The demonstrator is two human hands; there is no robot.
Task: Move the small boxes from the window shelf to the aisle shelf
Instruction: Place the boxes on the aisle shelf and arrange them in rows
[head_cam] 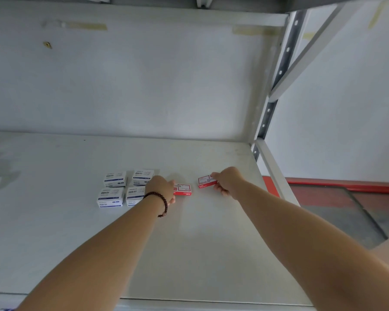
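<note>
1. Red-and-white small boxes, two of them, on a pale metal shelf (pixel 211 243). One red box (pixel 182 189) lies flat at the fingertips of the left hand (pixel 161 189); the other red box (pixel 207 181) is tilted, pinched at its right end by the right hand (pixel 227 182).
2. Left hand: fingers curled around the near end of its box; whether it grips or only touches, cannot tell. Beaded bracelet (pixel 160 202) on that wrist.
3. Four white-and-blue boxes (pixel 125 187) sit in a tidy two-by-two block just left of the left hand.
4. Which shelf this is, window or aisle, is not shown.
5. Judgement: the neat block reads as boxes already set down, the reds going in alongside. How many remain elsewhere is out of view.
</note>
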